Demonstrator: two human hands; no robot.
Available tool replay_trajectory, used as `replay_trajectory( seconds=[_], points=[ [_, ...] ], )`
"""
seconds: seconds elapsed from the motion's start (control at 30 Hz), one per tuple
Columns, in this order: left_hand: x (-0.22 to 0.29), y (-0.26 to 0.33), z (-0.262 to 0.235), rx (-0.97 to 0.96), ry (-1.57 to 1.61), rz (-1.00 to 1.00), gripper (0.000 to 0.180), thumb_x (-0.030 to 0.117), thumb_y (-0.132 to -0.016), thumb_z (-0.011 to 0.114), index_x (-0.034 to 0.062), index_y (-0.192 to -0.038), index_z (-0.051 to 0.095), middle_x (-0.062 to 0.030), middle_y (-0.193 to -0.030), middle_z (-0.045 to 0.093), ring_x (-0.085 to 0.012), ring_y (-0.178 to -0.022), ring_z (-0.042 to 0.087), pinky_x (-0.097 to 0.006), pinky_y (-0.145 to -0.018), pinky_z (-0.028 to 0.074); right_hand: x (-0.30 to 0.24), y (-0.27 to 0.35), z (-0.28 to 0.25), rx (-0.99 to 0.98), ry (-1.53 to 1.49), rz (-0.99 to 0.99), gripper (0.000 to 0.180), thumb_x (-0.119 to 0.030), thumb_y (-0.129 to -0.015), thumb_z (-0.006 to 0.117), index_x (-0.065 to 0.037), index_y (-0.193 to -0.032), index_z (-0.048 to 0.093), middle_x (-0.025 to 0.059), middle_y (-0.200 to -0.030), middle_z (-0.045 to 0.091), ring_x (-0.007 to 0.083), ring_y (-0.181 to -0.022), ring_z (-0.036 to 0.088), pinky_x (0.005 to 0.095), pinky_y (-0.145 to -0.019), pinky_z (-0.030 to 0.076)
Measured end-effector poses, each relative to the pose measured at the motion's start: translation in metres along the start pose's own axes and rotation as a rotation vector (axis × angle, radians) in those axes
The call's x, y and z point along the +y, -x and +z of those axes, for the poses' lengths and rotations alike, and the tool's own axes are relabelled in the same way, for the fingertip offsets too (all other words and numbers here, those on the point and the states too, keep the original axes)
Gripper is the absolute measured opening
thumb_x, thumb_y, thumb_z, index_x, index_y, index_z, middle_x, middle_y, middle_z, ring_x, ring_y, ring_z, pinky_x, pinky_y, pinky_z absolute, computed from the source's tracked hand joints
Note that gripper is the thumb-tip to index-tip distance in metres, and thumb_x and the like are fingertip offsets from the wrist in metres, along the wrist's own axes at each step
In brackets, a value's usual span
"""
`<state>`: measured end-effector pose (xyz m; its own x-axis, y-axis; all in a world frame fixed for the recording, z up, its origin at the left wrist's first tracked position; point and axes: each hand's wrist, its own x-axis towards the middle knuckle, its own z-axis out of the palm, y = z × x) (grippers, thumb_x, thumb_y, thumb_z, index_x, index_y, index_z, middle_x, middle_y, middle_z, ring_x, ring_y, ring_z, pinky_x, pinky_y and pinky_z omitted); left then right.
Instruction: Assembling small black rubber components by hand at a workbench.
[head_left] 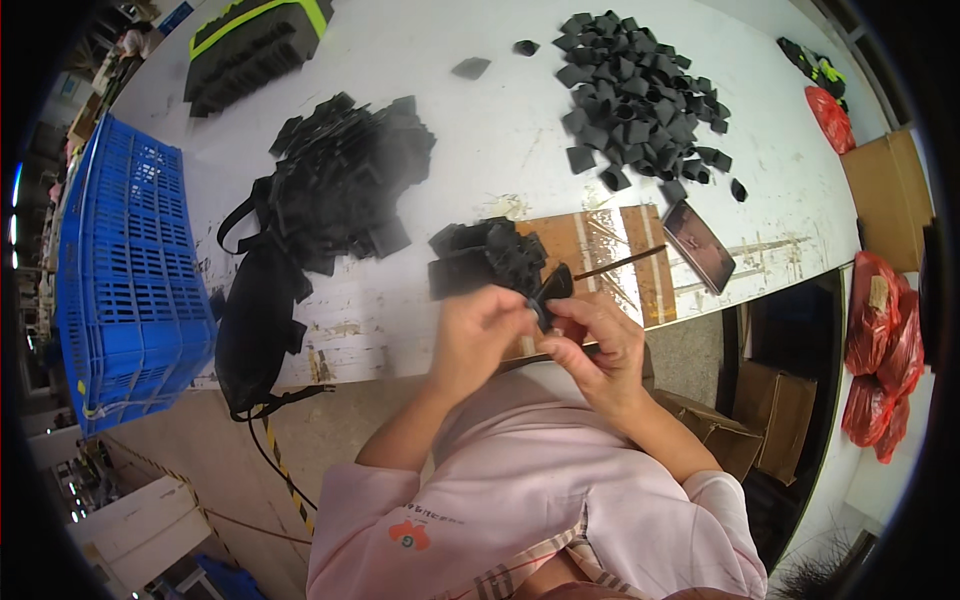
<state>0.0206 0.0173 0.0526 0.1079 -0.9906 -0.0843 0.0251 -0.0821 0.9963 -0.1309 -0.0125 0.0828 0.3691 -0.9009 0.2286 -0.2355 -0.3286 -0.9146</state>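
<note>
Just past the table's front edge, both hands meet at a small black piece (553,287), folded or looped like fabric or soft strip material. My left hand (470,335) pinches its left side with the fingertips. On the other side my right hand (608,350) has thumb and fingers closed on it. Fingers hide part of the piece, so its exact kind does not show. Beside my left hand lies a small heap of black pieces (485,250). A thin dark rod (622,262) extends to the right beyond the held piece, over a brown board (655,285).
Loose black squarish pieces (635,105) form a pile at the far right. A larger black heap (345,185) and a black pouch (255,335) lie to the left, beside a blue crate (140,270). A phone-like device (698,245) rests right of the board. Red bags (880,330) hang right.
</note>
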Motion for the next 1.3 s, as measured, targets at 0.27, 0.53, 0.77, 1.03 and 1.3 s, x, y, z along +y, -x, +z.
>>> replay_trajectory(
  seconds=[0.27, 0.53, 0.77, 1.03, 1.3],
  points=[
    [0.016, 0.0, 0.058, 0.27, -0.497, 0.478, 0.01, -0.006, -0.07, 0.059, -0.0006, -0.078, 0.056, -0.0063, -0.063, 0.057, -0.0083, -0.051, 0.054, -0.021, -0.047, 0.042, 0.012, -0.005, -0.022, 0.155, 0.401, -0.365, 0.018, 0.006, -0.066, 0.065, 0.0, -0.083, 0.06, 0.0096, -0.071, 0.055, 0.0198, -0.055, 0.054, 0.0275, -0.045, 0.042],
    [0.025, -0.019, 0.066, 0.06, 0.705, -0.234, 0.013, -0.007, -0.074, 0.051, -0.0002, -0.085, 0.05, -0.0005, -0.063, 0.05, -0.002, -0.041, 0.031, -0.018, -0.037, 0.021, 0.034, 0.001, -0.044, 0.2, -0.188, 0.173, 0.009, 0.005, -0.069, 0.059, 0.002, -0.078, 0.059, 0.0053, -0.074, 0.055, 0.0119, -0.061, 0.054, 0.0239, -0.049, 0.042],
    [0.031, -0.021, 0.086, 0.267, 0.084, 0.223, 0.021, -0.012, -0.07, 0.05, -0.0041, -0.09, 0.052, -0.0042, -0.072, 0.056, -0.0026, -0.052, 0.045, -0.017, -0.046, 0.035, 0.039, -0.007, -0.061, -0.165, -1.35, 0.7, 0.006, -0.007, -0.078, 0.06, -0.004, -0.074, 0.057, -0.0018, -0.066, 0.051, 0.0076, -0.064, 0.051, 0.0212, -0.06, 0.042],
    [0.066, -0.041, 0.064, -0.097, 0.831, -0.145, 0.029, -0.01, -0.074, 0.045, -0.0048, -0.102, 0.045, -0.0165, -0.083, 0.058, -0.0035, -0.035, 0.033, -0.018, -0.033, 0.025, 0.001, -0.05, -0.082, -0.178, -0.72, 0.386, 0.022, -0.023, -0.087, 0.054, -0.006, -0.073, 0.053, -0.0062, -0.067, 0.047, 0.0011, -0.06, 0.039, 0.0164, -0.053, 0.031],
    [0.035, -0.045, 0.051, -0.165, 0.993, -0.36, 0.02, -0.004, -0.083, 0.042, 0.0, -0.102, 0.046, -0.0113, -0.079, 0.059, -0.0033, -0.033, 0.029, -0.017, -0.034, 0.025, 0.073, -0.031, -0.061, -0.301, -0.711, 0.662, 0.022, -0.025, -0.086, 0.053, -0.008, -0.072, 0.053, -0.0062, -0.065, 0.046, 0.0022, -0.057, 0.038, 0.018, -0.048, 0.029]
  ],
)
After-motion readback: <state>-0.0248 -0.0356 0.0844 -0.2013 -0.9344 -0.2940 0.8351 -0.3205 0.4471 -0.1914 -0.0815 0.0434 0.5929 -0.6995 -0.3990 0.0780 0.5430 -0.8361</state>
